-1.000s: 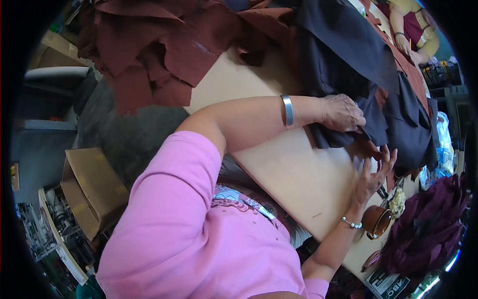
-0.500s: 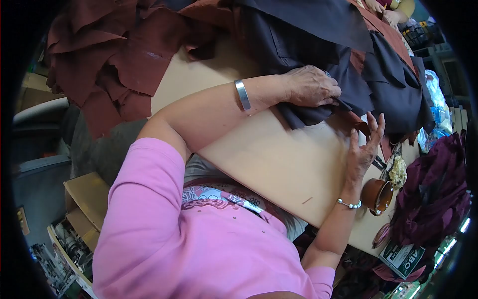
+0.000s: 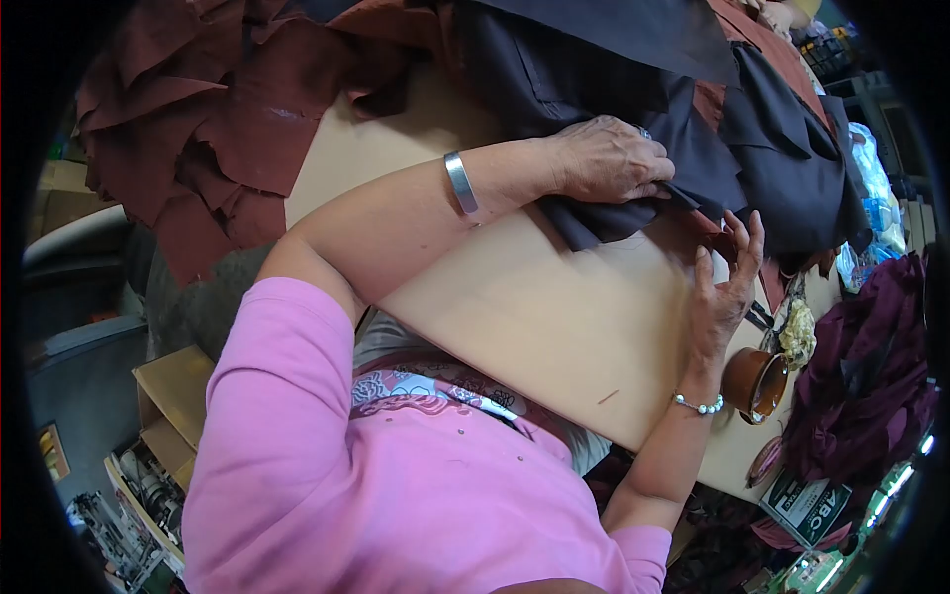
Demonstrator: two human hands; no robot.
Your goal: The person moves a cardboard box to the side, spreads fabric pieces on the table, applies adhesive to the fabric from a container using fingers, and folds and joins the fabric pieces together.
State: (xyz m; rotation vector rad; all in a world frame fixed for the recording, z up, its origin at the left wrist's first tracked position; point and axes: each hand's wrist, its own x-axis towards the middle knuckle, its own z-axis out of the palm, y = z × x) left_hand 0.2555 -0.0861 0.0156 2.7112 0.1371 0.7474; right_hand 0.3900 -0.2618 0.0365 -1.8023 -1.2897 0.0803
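Note:
My left hand (image 3: 616, 160), with a silver cuff on its forearm, is closed on the edge of a dark cloth (image 3: 594, 79) heaped across the far side of the table. Its fingertips are partly hidden, pinched on the fabric. Just to the right, my right hand (image 3: 727, 282) is raised with thumb and fingers spread, and nothing shows between them. Behind its fingers lies a reddish-brown piece of cloth (image 3: 711, 230) under the dark fabric; whether they touch it I cannot tell.
Brown cloth pieces (image 3: 237, 129) hang over the table's left side. Near my right forearm stand a brown pot (image 3: 744, 374) and a crumpled yellowish lump (image 3: 798, 335). Maroon cloth (image 3: 856, 386) and an ABC box (image 3: 807, 507) are farther right. Another person's hand (image 3: 777, 17) shows at the top.
The view has shifted slightly. My left hand stays closed on the dark cloth, and my right hand keeps its fingers spread beside it with little movement.

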